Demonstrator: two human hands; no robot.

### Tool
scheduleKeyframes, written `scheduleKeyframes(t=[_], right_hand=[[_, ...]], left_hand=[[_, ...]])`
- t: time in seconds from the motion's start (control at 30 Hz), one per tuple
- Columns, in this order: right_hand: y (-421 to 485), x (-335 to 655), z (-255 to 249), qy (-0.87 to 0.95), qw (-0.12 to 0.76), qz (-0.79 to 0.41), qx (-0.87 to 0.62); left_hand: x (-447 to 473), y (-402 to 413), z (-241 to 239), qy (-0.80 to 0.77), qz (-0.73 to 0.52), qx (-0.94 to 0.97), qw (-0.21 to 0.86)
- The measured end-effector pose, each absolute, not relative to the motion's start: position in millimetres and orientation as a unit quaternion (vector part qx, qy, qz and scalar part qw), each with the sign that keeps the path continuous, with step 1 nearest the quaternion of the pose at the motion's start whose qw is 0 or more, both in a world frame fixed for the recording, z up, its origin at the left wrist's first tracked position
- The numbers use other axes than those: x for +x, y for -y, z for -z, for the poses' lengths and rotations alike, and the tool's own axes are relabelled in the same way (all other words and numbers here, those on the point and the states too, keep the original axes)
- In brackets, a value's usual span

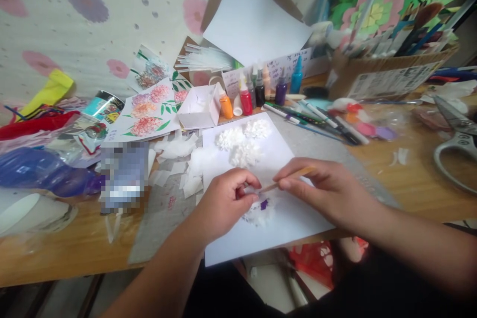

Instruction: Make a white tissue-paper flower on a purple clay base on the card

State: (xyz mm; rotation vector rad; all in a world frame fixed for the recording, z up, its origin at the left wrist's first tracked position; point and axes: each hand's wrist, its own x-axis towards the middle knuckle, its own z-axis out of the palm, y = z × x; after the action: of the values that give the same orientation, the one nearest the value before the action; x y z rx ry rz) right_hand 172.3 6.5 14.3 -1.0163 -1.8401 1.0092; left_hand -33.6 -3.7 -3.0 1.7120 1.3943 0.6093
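My right hand (316, 184) pinches a thin wooden stick (300, 174), its tip pointing left toward my other hand. My left hand (231, 198) has its fingers curled together at that tip; a small pale bit shows there, but what it is stays unclear. Both hands are above a white paper sheet (286, 213). Below the fingertips lies a white ruffled patch (257, 216) with a purple spot (264, 204) on it. Farther up the sheet sit three fluffy white paper flowers (244, 153).
Torn white paper pieces (194, 171) lie left of the sheet on a grey mat (152, 228). Behind stand paint bottles (246, 102) and a small white box (199, 107). Pens (320, 121) and scissors (460, 144) are at right, a purple bottle (44, 169) and cup (33, 213) at left.
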Motion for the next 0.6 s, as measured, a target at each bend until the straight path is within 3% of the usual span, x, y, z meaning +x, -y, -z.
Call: scheduleKeyframes(t=[0.43,0.6], right_hand=[[-8.6,165.2,-2.8,0.793,0.356,-0.345,-0.353],[-12.0,156.1,0.9,0.813,0.337,-0.304,-0.366]], left_hand=[[-36.7,4.7,7.2,-0.538,-0.248,0.701,0.397],[-41.7,11.0,5.2,-0.485,-0.243,0.777,0.319]])
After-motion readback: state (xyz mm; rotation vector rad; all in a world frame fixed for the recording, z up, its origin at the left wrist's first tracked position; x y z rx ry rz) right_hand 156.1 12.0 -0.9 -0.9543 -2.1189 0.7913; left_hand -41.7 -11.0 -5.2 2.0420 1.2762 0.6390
